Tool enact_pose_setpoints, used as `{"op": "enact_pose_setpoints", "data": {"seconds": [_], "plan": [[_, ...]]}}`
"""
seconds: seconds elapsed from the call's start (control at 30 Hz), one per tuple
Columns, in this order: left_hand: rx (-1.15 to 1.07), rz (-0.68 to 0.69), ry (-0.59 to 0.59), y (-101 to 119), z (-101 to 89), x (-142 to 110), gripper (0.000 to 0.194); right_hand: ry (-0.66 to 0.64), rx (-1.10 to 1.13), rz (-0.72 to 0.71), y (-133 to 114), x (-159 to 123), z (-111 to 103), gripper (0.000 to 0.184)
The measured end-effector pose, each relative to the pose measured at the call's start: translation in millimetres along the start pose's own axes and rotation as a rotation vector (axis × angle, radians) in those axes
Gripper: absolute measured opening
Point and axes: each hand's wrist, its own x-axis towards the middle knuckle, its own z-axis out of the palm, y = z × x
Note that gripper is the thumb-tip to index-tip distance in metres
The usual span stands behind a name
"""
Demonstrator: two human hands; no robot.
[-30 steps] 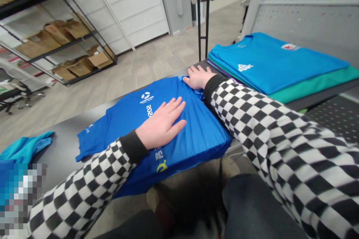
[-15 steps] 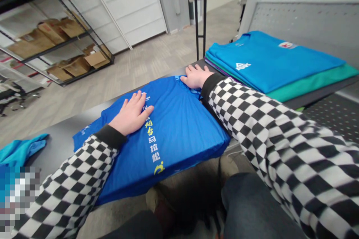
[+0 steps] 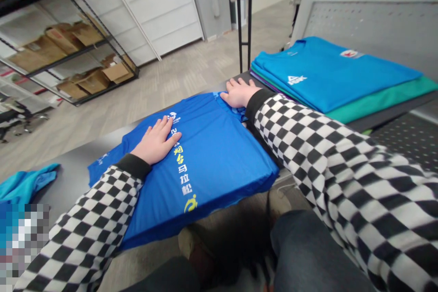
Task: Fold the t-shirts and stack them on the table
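A royal-blue T-shirt (image 3: 215, 159) with white and yellow lettering lies spread over the table, its near edge hanging down over the front. My left hand (image 3: 155, 141) rests flat on the shirt, fingers apart, beside the printed text. At the collar end, my right hand (image 3: 239, 93) lies palm down with spread fingers, touching the bunched fabric of the shirt's neck. Neither hand grips the cloth.
A stack of folded shirts, bright blue on top (image 3: 335, 70) and green beneath (image 3: 376, 100), lies to the right by a perforated panel (image 3: 376, 23). Crumpled teal cloth (image 3: 27, 180) sits at the left on the grey table (image 3: 77, 164). Shelves hold brown packages (image 3: 92, 81).
My left hand has slid slightly left and down, shifting the printed cloth left with it and uncovering more of the logo. My right hand has stayed in place.
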Motion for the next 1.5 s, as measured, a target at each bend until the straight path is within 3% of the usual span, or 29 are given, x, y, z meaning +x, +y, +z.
{"op": "enact_pose_setpoints", "data": {"seconds": [0.23, 0.33, 0.43, 0.57, 0.67, 0.83, 1.0, 1.13, 1.27, 1.37, 1.5], "plan": [[0.029, -0.041, -0.095, 8.8, -15.0, 9.3, 0.098, 0.007, -0.015, 0.002, 0.5, -0.5, 0.3, 0.093], [0.028, -0.051, -0.047, 20.6, -24.0, 17.6, 0.096, 0.004, -0.020, -0.006, -0.5, -1.7, -0.9, 0.092], [-0.007, 0.002, 0.035, 35.2, -17.8, 20.2, 0.095, -0.005, -0.020, 0.005, -1.7, -2.4, -1.9, 0.090], [-0.014, 0.029, 0.008, 49.3, -1.1, 14.7, 0.095, -0.006, -0.002, 0.008, -2.2, -1.7, -1.4, 0.092], [-0.013, 0.032, 0.006, 46.6, -3.2, 13.0, 0.095, 0.006, 0.011, 0.002, -1.3, 0.3, 0.4, 0.091], [0.074, -0.099, 0.101, 4.2, -21.4, 23.6, 0.097, 0.009, 0.009, -0.002, 1.0, 3.9, 3.1, 0.095], [0.037, -0.294, 0.015, -42.9, -14.1, 28.9, 0.108, 0.017, 0.012, -0.012, 3.7, 8.0, 5.8, 0.099], [-0.011, -0.305, 0.034, -49.8, -7.5, 29.3, 0.114, 0.012, -0.010, -0.010, 5.0, 9.5, 6.5, 0.098], [-0.057, -0.350, 0.047, -57.5, -20.1, 27.5, 0.103, 0.017, -0.013, -0.016, 5.9, 9.3, 6.1, 0.099], [-0.119, -0.440, 0.109, -79.6, -35.0, 10.9, 0.091, 0.025, -0.013, -0.037, 7.2, 10.9, 7.5, 0.099], [-0.126, -0.474, 0.104, -124.9, -43.3, -35.8, 0.087, 0.046, -0.027, -0.051, 12.1, 19.7, 13.7, 0.097]]}}
